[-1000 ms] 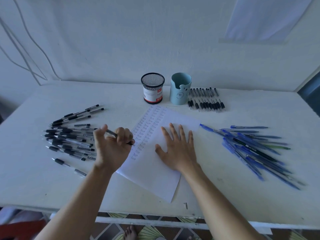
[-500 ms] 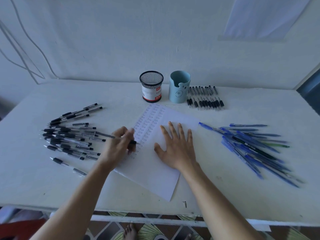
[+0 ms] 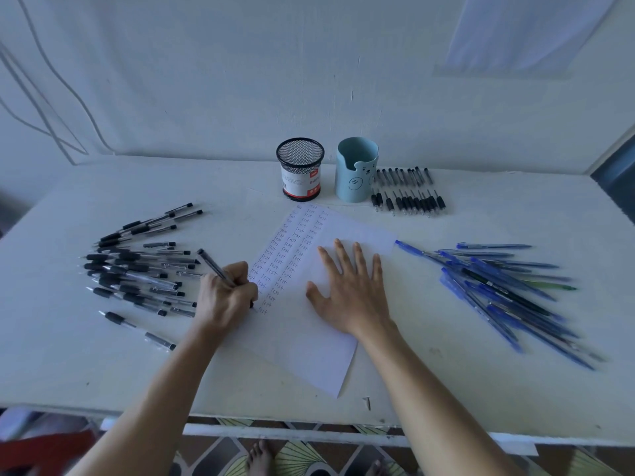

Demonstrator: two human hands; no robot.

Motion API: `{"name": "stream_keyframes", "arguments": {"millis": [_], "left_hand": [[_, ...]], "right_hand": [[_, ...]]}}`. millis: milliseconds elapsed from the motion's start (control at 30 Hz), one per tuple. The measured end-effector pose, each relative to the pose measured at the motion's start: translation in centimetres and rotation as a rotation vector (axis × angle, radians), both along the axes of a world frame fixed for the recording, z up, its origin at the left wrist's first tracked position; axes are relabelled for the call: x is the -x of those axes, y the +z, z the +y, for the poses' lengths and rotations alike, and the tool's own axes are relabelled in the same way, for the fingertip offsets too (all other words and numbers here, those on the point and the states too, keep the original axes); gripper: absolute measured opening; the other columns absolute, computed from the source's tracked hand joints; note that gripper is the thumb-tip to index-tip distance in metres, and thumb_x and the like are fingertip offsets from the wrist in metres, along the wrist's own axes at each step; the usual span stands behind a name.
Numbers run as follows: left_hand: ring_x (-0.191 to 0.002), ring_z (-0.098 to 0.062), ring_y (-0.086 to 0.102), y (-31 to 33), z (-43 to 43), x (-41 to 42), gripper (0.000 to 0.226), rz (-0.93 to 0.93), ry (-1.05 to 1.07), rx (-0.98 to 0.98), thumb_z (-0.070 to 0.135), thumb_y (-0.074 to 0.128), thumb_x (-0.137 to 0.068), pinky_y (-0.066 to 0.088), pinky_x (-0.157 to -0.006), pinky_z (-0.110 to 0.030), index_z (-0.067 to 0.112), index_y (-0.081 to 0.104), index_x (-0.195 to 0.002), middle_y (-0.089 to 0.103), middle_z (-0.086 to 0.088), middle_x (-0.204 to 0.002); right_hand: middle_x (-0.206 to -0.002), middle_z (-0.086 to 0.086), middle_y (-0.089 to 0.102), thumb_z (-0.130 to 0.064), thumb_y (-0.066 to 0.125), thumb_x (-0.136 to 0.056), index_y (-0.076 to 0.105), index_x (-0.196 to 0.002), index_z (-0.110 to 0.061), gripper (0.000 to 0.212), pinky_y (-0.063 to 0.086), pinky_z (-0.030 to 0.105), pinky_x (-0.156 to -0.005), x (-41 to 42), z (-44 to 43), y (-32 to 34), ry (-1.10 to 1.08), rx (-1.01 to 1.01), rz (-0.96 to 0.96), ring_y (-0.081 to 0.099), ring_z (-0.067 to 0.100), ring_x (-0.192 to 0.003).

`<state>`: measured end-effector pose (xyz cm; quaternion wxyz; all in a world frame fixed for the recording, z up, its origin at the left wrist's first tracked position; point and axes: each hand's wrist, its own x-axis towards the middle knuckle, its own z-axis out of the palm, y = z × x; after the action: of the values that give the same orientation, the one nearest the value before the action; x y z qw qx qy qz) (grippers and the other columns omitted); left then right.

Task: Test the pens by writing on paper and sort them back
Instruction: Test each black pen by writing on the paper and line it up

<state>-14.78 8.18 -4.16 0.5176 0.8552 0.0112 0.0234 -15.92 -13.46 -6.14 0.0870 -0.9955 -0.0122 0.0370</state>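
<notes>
The sheet of paper (image 3: 309,355) carried three handwritten columns of one word, "Test", over and over, running down its left part. The black mesh cup (image 3: 300,170) wore a white and red label, but its print was too small for me to read. The pale blue cup (image 3: 355,170) beside it had a little bear face drawn on its smooth side.

The person's left grip (image 3: 228,297) was curled tight round a slim black pen (image 3: 214,266), thumb and fingers pinching it low on the barrel. The pen's blunt top slanted up and away to the left, and its tip met the paper at the foot of the leftmost column. The right grip (image 3: 350,293) lay flat with straight, spread fingers, pressing on the middle of the sheet and holding nothing.

On the white, matt desk (image 3: 446,389) a loose fan of clear-barrelled black pens (image 3: 137,266) with dark rubber sleeves lay just left of the writing hand. A heap of blue pens (image 3: 508,290) lay well to the right, one reaching the paper's corner. Short black pen parts (image 3: 405,190) sat in two neat rows beside the blue cup.
</notes>
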Motion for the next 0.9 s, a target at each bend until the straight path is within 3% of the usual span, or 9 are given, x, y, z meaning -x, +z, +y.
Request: {"name": "stream_keyframes", "arguments": {"millis": [167,333,667,900], "left_hand": [[-0.051,-0.016,0.03,-0.38,0.12,-0.22,0.026,-0.041,-0.025,-0.053,0.012,0.054,-0.052,0.023,-0.05,-0.029,0.008,0.03,-0.06,0.031,-0.001,-0.048],[-0.05,-0.01,0.019,-0.1,-0.24,0.02,0.024,-0.092,-0.087,-0.146,0.012,0.049,-0.052,0.015,-0.044,-0.026,0.013,0.025,-0.056,0.022,0.008,-0.049],[-0.049,-0.01,0.02,-0.11,-0.19,0.12,0.023,-0.091,-0.084,-0.15,0.011,0.049,-0.053,0.013,-0.044,-0.026,0.014,0.027,-0.057,0.022,0.009,-0.049],[-0.051,-0.009,0.017,-0.02,-0.37,0.18,0.022,-0.098,-0.094,-0.147,0.01,0.046,-0.052,0.011,-0.044,-0.024,0.017,0.025,-0.055,0.02,0.009,-0.051]], "right_hand": [[-0.167,-0.003,-0.006,-0.07,-0.003,-0.077,-0.001,-0.158,-0.035,0.088,-0.01,0.056,-0.119,0.04,0.0,-0.01,-0.002,0.007,-0.002,-0.011,0.028,-0.153],[-0.167,-0.003,-0.008,-0.067,0.015,-0.091,-0.002,-0.158,-0.035,0.076,-0.011,0.056,-0.119,0.0,-0.06,0.02,0.005,0.012,0.005,-0.012,0.028,-0.152],[-0.167,-0.002,-0.007,-0.065,0.024,-0.096,-0.001,-0.158,-0.034,0.074,-0.01,0.056,-0.119,0.1,-0.03,0.18,0.003,-0.003,-0.004,-0.012,0.028,-0.153],[-0.167,-0.002,-0.007,-0.067,0.015,-0.09,-0.001,-0.158,-0.035,0.077,-0.01,0.056,-0.119,0.13,0.02,0.13,-0.003,0.0,-0.001,-0.011,0.028,-0.153]]}}
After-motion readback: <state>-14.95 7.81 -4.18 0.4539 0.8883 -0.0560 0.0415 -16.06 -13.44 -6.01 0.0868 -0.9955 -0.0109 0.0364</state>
